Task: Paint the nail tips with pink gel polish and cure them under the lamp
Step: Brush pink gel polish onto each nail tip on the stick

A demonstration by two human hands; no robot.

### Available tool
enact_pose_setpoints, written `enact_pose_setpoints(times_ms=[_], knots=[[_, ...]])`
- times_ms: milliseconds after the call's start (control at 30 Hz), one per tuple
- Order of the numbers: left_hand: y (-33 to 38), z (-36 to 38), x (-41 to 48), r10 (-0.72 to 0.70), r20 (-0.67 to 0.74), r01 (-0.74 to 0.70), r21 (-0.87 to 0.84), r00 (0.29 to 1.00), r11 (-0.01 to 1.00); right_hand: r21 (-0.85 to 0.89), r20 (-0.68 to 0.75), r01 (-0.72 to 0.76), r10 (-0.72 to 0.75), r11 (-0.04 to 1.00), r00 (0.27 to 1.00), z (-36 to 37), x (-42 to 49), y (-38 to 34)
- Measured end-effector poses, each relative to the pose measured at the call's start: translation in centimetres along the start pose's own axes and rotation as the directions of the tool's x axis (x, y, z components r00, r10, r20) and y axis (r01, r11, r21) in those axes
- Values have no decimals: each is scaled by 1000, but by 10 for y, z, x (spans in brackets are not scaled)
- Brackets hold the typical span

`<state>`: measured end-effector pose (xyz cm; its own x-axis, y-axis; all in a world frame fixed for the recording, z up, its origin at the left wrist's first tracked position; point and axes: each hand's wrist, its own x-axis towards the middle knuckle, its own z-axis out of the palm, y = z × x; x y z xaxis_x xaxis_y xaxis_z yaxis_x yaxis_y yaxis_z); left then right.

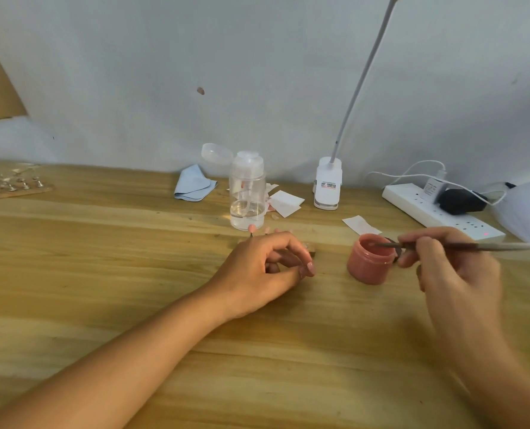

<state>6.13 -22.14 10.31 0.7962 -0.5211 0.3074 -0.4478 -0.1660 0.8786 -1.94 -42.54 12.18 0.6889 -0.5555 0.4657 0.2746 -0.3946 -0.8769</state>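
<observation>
An open jar of pink gel polish (369,261) stands on the wooden table (102,274). My right hand (449,267) pinches a thin brush (461,246), whose tip reaches over the jar's mouth. Left of the jar, my left hand (266,267) grips a small wooden holder (404,251); pink nail tips (252,228) stick up behind the fingers. A white clip lamp (328,184) on a long gooseneck stands at the back by the wall.
A clear pump bottle (247,193) with its lid flipped open stands behind my left hand. Near it lie a blue cloth (192,183) and white paper wipes (286,202). A white power strip (437,212) lies at back right, a board of nail-tip stands (9,184) far left.
</observation>
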Motion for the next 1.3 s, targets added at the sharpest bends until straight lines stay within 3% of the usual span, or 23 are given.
enact_pose_setpoints(times_ms=[133, 267, 333, 400, 500, 567, 733, 933, 1300], knots=[[1, 0, -1, 13, 9, -13, 6, 1000, 1000, -253, 63, 41, -26, 967, 998, 1, 4, 9], [1, -1, -1, 7, 6, -7, 9, 1000, 1000, -292, 108, 98, -69, 951, 992, 4, 2, 10], [1, 0, -1, 5, 3, -5, 9, 1000, 1000, -186, 55, 116, -108, 976, 993, 3, 1, 6], [0, 0, -1, 6, -6, -6, 8, 1000, 1000, 31, 16, 139, -140, 990, 990, 3, -3, -2], [0, 0, 0, 6, -2, -6, 7, 1000, 1000, 281, 73, 74, -99, 957, 992, 11, -17, -14], [-1, -1, 0, 8, 9, -8, 15, 1000, 1000, 347, 140, 1, -52, 938, 989, 18, -25, -17], [-1, 0, 0, 12, 10, -13, 12, 1000, 1000, 380, 151, -91, 35, 921, 988, 23, -25, -13], [-1, 0, 0, 10, 9, -10, 7, 1000, 1000, 353, 219, -116, 38, 929, 975, 24, -25, -5], [-1, -1, 0, 2, 5, -2, 0, 1000, 1000, 348, 217, -129, 54, 929, 975, 24, -24, -8]])
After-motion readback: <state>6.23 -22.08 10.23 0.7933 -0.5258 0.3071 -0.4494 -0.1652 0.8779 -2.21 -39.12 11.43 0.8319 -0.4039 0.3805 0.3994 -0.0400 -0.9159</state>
